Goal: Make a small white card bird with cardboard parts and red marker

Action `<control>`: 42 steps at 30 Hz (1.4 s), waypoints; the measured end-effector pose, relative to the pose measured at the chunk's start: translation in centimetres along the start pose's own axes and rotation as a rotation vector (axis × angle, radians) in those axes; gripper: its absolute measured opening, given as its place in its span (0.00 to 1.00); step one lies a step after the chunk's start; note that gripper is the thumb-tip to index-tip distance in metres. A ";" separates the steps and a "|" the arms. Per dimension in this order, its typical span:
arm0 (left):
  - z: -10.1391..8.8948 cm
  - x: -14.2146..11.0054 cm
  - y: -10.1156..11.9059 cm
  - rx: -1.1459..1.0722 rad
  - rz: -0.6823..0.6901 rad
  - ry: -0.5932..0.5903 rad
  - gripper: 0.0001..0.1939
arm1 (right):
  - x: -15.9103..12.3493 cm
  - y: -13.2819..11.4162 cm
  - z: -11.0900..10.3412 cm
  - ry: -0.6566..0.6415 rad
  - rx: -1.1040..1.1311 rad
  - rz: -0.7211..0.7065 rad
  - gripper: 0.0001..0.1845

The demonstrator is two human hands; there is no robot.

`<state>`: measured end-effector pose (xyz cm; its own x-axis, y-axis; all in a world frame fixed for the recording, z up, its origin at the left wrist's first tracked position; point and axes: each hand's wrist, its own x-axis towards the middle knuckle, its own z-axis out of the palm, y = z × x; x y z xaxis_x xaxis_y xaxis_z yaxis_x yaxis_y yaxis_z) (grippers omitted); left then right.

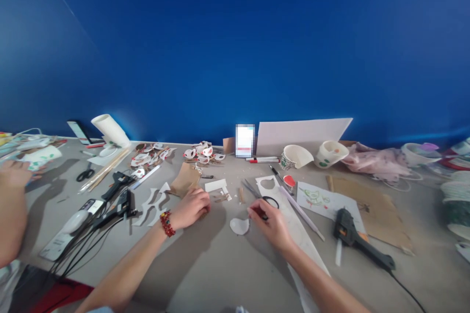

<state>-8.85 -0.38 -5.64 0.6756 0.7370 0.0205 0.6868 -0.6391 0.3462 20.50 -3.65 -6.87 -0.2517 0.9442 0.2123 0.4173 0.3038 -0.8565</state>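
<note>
My left hand (pixel 191 209), with a red bead bracelet (pixel 167 224) at the wrist, is closed low over the table beside a brown cardboard piece (pixel 185 179). Its fingers curl downward and hide whatever may be in them. My right hand (pixel 270 220) pinches at the upper right edge of a small rounded white paper cutout (pixel 239 226) lying on the table. Black-handled scissors (pixel 252 188) lie just beyond, their handles partly behind the right fingers. Between the hands are white paper scraps (pixel 216 186) and a small brown strip (pixel 241 195).
Glue guns (pixel 345 230) with cords lie on both sides. Behind stand paper cups (pixel 330 153), a phone (pixel 245 141) and a white board (pixel 301 134) against the blue wall. Several bird-shaped cutouts (pixel 204 152) sit at the back. Another person's arm (pixel 12 210) reaches in at left.
</note>
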 end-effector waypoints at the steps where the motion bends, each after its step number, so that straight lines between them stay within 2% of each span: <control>1: 0.1 0.0 0.0 -0.003 0.003 0.003 0.08 | 0.0 -0.1 0.0 0.002 0.000 -0.004 0.10; 6: -0.7 -0.1 0.6 -0.161 0.026 0.037 0.09 | -0.1 -0.2 0.1 0.004 0.001 -0.036 0.10; 8: -1.4 -0.1 1.1 -0.325 0.025 0.089 0.10 | -0.1 -0.2 0.2 -0.005 0.014 -0.039 0.10; 11: -1.8 0.2 2.1 -0.688 0.030 0.214 0.10 | -0.2 -0.6 0.4 -0.057 0.080 0.001 0.11; 15: -0.7 1.4 4.2 -1.189 0.040 0.303 0.10 | -0.5 -1.8 0.8 -0.231 0.279 0.106 0.12; 18: 0.7 2.4 6.3 -1.378 0.022 0.304 0.11 | -0.7 -2.6 1.1 -0.316 0.417 0.131 0.16; 22: 1.6 3.2 8.3 -1.269 -0.027 0.323 0.10 | -0.9 -2.9 1.5 -0.271 0.505 0.206 0.20; 26: 1.3 2.9 8.7 -1.147 -0.144 0.364 0.12 | -0.9 -2.8 1.5 -0.224 0.532 0.232 0.21; 31: 1.2 2.4 8.7 -0.982 -0.271 0.263 0.11 | -0.9 -2.4 1.4 -0.157 0.375 0.181 0.17; 35: 1.4 2.5 8.9 -0.858 -0.250 0.318 0.07 | -0.9 -2.2 1.5 -0.110 0.213 0.147 0.14; 42: 2.0 2.6 8.5 -0.785 -0.133 0.415 0.08 | -1.2 -2.3 1.5 -0.041 0.150 0.040 0.09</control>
<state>-0.76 -4.35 -4.51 0.3474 0.9117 0.2194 0.2684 -0.3209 0.9083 18.51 -5.70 -5.83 -0.2742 0.9484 0.1594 0.2931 0.2403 -0.9254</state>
